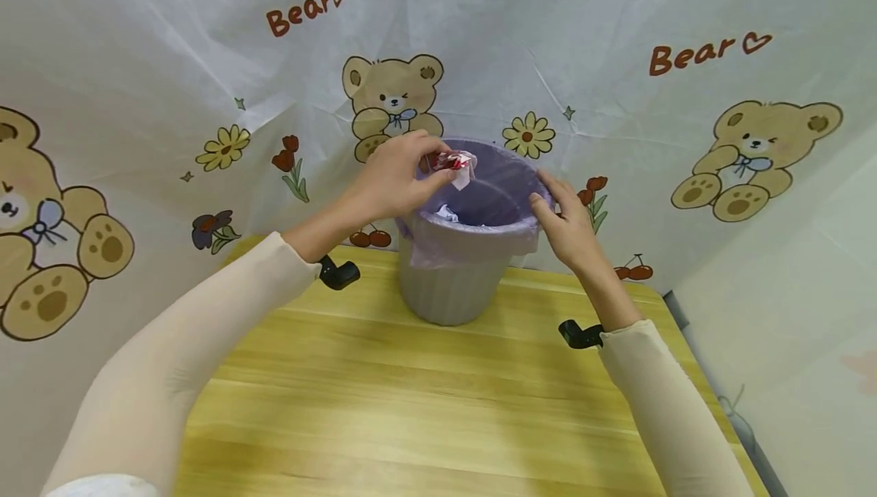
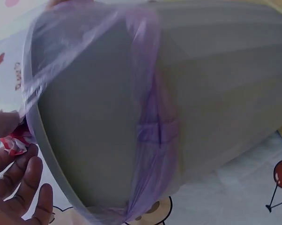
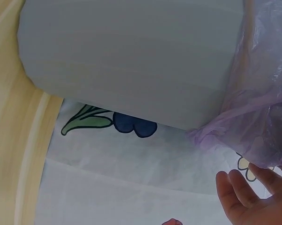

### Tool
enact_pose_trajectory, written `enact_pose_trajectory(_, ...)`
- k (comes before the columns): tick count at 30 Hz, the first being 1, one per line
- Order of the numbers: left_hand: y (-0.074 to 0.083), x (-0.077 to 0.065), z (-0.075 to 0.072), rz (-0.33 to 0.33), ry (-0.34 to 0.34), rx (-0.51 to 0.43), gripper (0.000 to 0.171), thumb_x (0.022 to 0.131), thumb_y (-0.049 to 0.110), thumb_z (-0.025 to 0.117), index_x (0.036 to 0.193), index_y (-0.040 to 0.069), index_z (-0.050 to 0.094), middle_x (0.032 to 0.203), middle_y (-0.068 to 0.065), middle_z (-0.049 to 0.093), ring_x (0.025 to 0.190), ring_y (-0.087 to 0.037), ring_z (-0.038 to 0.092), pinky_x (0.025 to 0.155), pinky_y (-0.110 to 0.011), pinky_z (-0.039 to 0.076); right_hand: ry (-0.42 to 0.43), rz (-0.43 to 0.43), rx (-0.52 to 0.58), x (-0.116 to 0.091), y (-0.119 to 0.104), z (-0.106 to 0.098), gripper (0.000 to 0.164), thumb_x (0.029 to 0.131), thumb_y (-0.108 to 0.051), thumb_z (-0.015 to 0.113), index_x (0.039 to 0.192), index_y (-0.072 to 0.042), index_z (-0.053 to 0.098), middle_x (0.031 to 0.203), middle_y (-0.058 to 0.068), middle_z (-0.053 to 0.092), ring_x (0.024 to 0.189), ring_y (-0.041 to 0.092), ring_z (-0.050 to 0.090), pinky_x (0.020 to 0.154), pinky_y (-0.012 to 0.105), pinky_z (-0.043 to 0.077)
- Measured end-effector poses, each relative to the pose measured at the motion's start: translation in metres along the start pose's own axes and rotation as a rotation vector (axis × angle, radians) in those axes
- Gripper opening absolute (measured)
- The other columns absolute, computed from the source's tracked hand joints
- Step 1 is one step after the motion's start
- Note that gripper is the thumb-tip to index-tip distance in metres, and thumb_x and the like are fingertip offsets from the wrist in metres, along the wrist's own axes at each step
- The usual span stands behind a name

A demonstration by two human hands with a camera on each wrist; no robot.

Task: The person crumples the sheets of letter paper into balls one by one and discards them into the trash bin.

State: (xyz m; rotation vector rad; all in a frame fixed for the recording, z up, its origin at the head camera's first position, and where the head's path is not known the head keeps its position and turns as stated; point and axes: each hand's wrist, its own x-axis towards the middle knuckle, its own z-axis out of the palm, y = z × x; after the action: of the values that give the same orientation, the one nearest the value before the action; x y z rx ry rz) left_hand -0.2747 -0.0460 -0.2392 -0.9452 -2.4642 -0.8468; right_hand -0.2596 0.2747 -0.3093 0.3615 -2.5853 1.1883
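A grey waste bin [image 1: 448,284] stands upright on the table, lined with a thin purple plastic bag [image 1: 438,248] folded over its rim. Between thumb and fingers, my left hand [image 1: 400,177] pinches a crumpled red-and-white wrapper [image 1: 460,165] over the bin's mouth, near the left rim. The left wrist view shows the wrapper [image 2: 15,144] beside the bag-covered edge, partly hidden by the thumb. My right hand [image 1: 570,227] rests at the right side of the rim, its fingers fairly straight against the bag. Inside the bin lies a crumpled whitish scrap [image 1: 447,213].
The yellow wood-grain table [image 1: 411,406] extends in front of the bin. Behind it hangs a white cloth [image 1: 473,40] printed with bears and flowers. Black wrist camera mounts [image 1: 581,335] sit below both wrists. A grey cable [image 1: 736,409] runs beyond the table's right edge.
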Motion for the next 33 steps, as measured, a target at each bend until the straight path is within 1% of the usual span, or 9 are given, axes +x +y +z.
enact_pose_trajectory(3, -0.003, 0.011, -0.001, -0.01, -0.014, 0.049, 0.033, 0.102, 0.037, 0.073, 0.122, 0.011, 0.076, 0.101, -0.005, 0.067, 0.091, -0.021, 0.061, 0.081, -0.035, 0.048, 0.001, -0.002, -0.001, 0.001, -0.001, 0.0, 0.066, 0.111, -0.046, 0.048, 0.17, -0.022, 0.033, 0.171, 0.012, 0.04, 0.156, 0.035, 0.041, 0.12, 0.063, 0.044)
enact_pose_trajectory(6, -0.007, 0.019, -0.001, -0.03, -0.045, 0.079, 0.033, 0.102, 0.039, 0.073, 0.119, 0.011, 0.075, 0.101, -0.004, 0.066, 0.09, -0.021, 0.059, 0.081, -0.035, 0.046, 0.006, 0.003, -0.007, 0.001, -0.001, 0.0, 0.066, 0.111, -0.046, 0.048, 0.17, -0.022, 0.034, 0.172, 0.012, 0.04, 0.156, 0.036, 0.041, 0.119, 0.063, 0.045)
enact_pose_trajectory(12, -0.011, 0.025, 0.003, -0.062, -0.094, 0.09, 0.032, 0.1, 0.04, 0.076, 0.115, 0.012, 0.074, 0.101, -0.004, 0.065, 0.091, -0.022, 0.058, 0.082, -0.037, 0.047, 0.005, 0.005, -0.019, 0.002, 0.001, 0.001, 0.066, 0.111, -0.047, 0.048, 0.17, -0.021, 0.034, 0.172, 0.012, 0.039, 0.158, 0.036, 0.039, 0.121, 0.065, 0.043)
enact_pose_trajectory(15, -0.01, 0.026, 0.006, -0.07, -0.104, 0.09, 0.033, 0.1, 0.042, 0.077, 0.115, 0.013, 0.075, 0.102, -0.004, 0.066, 0.092, -0.022, 0.059, 0.083, -0.038, 0.049, 0.01, 0.005, -0.02, 0.001, 0.001, 0.0, 0.066, 0.111, -0.047, 0.047, 0.17, -0.023, 0.034, 0.173, 0.011, 0.039, 0.158, 0.036, 0.039, 0.121, 0.065, 0.043)
enact_pose_trajectory(18, -0.009, 0.025, 0.009, -0.083, -0.112, 0.106, 0.037, 0.099, 0.047, 0.076, 0.116, 0.015, 0.074, 0.104, -0.003, 0.066, 0.094, -0.02, 0.061, 0.084, -0.038, 0.051, 0.016, 0.008, -0.022, 0.0, 0.001, 0.0, 0.065, 0.11, -0.046, 0.047, 0.17, -0.023, 0.034, 0.173, 0.01, 0.039, 0.159, 0.036, 0.038, 0.121, 0.065, 0.042)
enact_pose_trajectory(22, -0.009, 0.023, 0.013, -0.106, -0.118, 0.119, 0.044, 0.099, 0.054, 0.074, 0.124, 0.018, 0.073, 0.11, 0.0, 0.067, 0.099, -0.018, 0.064, 0.088, -0.038, 0.054, 0.013, 0.008, -0.028, 0.0, 0.002, 0.0, 0.066, 0.11, -0.047, 0.047, 0.17, -0.021, 0.034, 0.173, 0.01, 0.039, 0.159, 0.037, 0.038, 0.121, 0.066, 0.041)
enact_pose_trajectory(25, -0.01, 0.021, 0.014, -0.123, -0.114, 0.096, 0.046, 0.1, 0.054, 0.072, 0.129, 0.018, 0.072, 0.113, 0.0, 0.068, 0.103, -0.02, 0.066, 0.09, -0.038, 0.055, 0.012, 0.007, -0.033, 0.0, 0.002, 0.0, 0.067, 0.11, -0.047, 0.047, 0.17, -0.021, 0.034, 0.173, 0.011, 0.039, 0.159, 0.037, 0.038, 0.122, 0.066, 0.04)
enact_pose_trajectory(29, -0.014, 0.018, 0.013, -0.14, -0.096, 0.063, 0.047, 0.101, 0.053, 0.072, 0.13, 0.016, 0.071, 0.116, -0.003, 0.071, 0.107, -0.022, 0.067, 0.094, -0.039, 0.055, 0.02, 0.003, -0.034, -0.001, 0.003, -0.001, 0.067, 0.11, -0.047, 0.047, 0.17, -0.02, 0.034, 0.172, 0.012, 0.04, 0.159, 0.038, 0.038, 0.124, 0.067, 0.037)
enact_pose_trajectory(33, -0.017, 0.012, 0.009, -0.149, -0.074, 0.05, 0.045, 0.102, 0.05, 0.072, 0.13, 0.015, 0.071, 0.117, -0.003, 0.072, 0.108, -0.021, 0.068, 0.097, -0.04, 0.056, 0.019, -0.007, -0.044, -0.001, 0.002, 0.002, 0.067, 0.111, -0.048, 0.045, 0.17, -0.019, 0.033, 0.174, 0.013, 0.038, 0.162, 0.039, 0.034, 0.128, 0.068, 0.031)
